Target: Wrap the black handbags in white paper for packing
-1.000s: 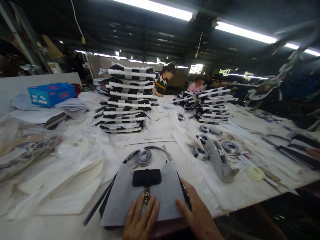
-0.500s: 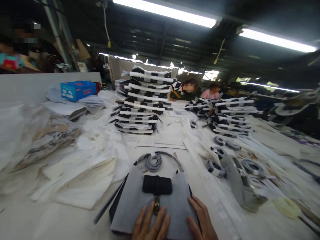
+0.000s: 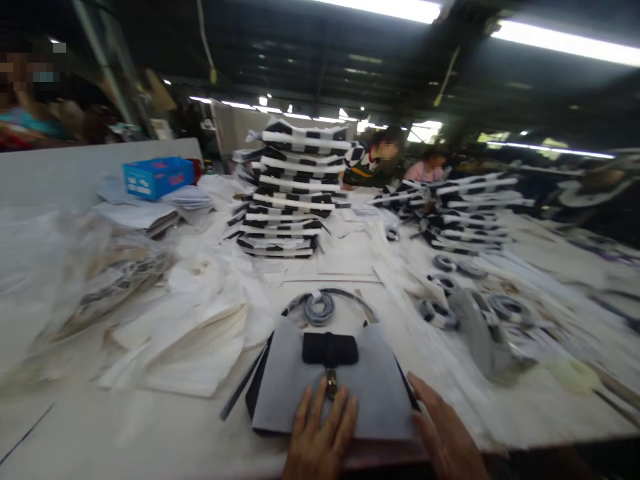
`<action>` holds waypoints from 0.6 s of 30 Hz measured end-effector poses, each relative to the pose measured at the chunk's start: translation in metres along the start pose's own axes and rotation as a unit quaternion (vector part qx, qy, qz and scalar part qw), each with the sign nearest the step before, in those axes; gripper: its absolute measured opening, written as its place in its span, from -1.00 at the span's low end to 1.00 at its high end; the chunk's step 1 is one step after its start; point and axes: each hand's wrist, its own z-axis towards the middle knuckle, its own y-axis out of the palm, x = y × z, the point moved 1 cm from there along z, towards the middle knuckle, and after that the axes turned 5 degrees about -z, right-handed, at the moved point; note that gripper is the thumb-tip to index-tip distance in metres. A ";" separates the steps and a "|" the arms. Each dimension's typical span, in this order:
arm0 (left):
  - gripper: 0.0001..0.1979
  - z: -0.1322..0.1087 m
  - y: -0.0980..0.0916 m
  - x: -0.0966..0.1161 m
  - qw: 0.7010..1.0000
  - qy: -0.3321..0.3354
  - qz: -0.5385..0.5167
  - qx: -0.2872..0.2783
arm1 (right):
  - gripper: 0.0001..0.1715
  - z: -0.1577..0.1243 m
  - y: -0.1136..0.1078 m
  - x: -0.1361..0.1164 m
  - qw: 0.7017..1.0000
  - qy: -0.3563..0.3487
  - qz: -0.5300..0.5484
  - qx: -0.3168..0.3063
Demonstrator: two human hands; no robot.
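Observation:
A handbag (image 3: 280,393) lies on the table in front of me, its front covered by a grey-white protective sheet (image 3: 380,400). A black flap tab (image 3: 331,348) with a metal clasp (image 3: 331,384) shows at its top centre. My left hand (image 3: 323,430) rests flat on the sheet with fingers spread, the fingertips by the clasp. At the bag's right edge is my right hand (image 3: 443,427), fingers stretched and apart, the fingertips close to its side. Behind the bag, a wrapped strap coil (image 3: 319,309) lies inside the arched handle (image 3: 350,295).
Tall stacks of wrapped black bags (image 3: 293,227) stand at the back, with another stack (image 3: 470,220) farther right. A grey tape dispenser (image 3: 483,337) and more strap coils (image 3: 439,315) lie on the right. White sheets (image 3: 190,360) and a blue box (image 3: 157,178) are left. Two people sit beyond.
My view has shifted, so the bag appears farther right. My right hand has moved outward from the sheet to the bag's right edge. My left hand stays on the sheet.

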 end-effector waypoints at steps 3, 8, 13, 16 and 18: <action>-0.55 0.002 -0.010 -0.002 0.995 -0.019 -0.066 -0.074 | -0.51 -0.017 -0.040 0.003 0.990 0.111 0.001 0.090; -0.47 0.005 -0.011 -0.007 0.988 -0.019 -0.106 -0.112 | -0.30 -0.071 -0.085 0.055 0.885 0.372 0.051 0.276; -0.39 0.008 -0.011 -0.011 0.992 0.015 -0.087 -0.094 | -0.27 -0.140 -0.089 0.124 0.808 0.505 0.073 0.294; -0.42 0.011 -0.013 -0.009 0.992 0.011 -0.092 -0.085 | -0.42 -0.163 -0.076 0.153 0.843 0.498 0.028 0.203; -0.44 0.012 -0.014 -0.008 0.991 0.006 -0.101 -0.084 | -0.51 -0.168 -0.063 0.166 0.870 0.470 0.011 0.146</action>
